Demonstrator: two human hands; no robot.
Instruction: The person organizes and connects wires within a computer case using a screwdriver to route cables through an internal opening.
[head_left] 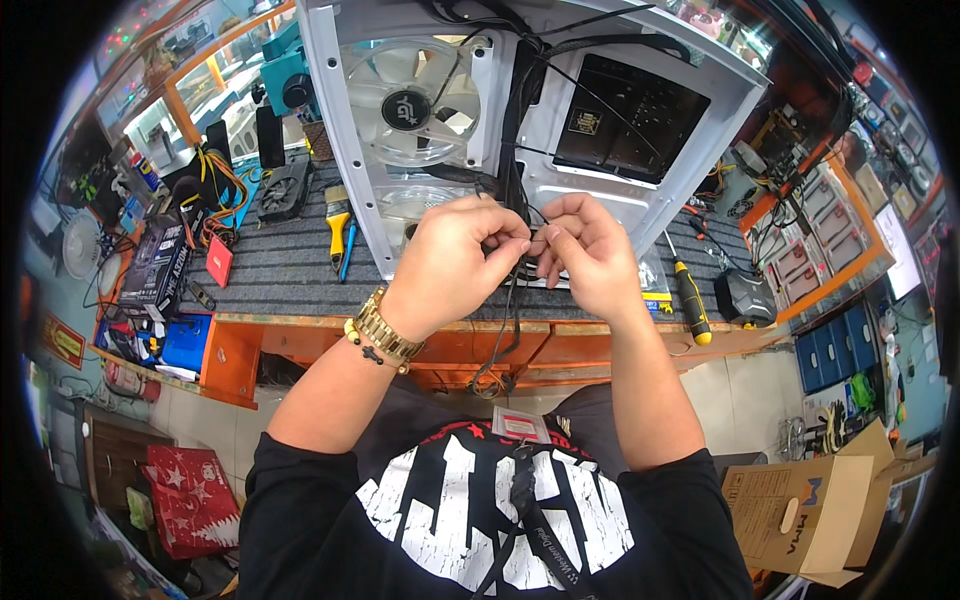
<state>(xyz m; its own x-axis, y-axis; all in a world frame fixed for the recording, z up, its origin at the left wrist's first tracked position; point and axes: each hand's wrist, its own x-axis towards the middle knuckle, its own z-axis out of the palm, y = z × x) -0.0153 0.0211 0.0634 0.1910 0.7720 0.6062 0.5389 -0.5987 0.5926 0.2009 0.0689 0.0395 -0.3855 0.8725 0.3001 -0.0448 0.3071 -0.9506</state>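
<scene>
A white computer case [345, 120] stands on the bench with its open side facing me. A bundle of black cables [515, 150] runs down its middle, and loose ends hang below the bench edge. In front of the bundle's lower part, my left hand [455, 255] is closed, thumb and forefinger pinched together. My right hand [592, 262] meets it fingertip to fingertip, also pinching with the other fingers curled. Whatever thin piece lies between the fingertips is too small to name. A clear fan [440, 75] sits at the case's upper left, a black power supply [625, 120] at the right.
Left of the case lie a yellow-handled brush [338, 222], a blue pen-like tool [349, 252], a black fan unit [285, 192] and a black box [155, 265]. On the right are a yellow-black screwdriver [691, 300] and a small black device [748, 298]. An open cardboard box [800, 510] stands lower right.
</scene>
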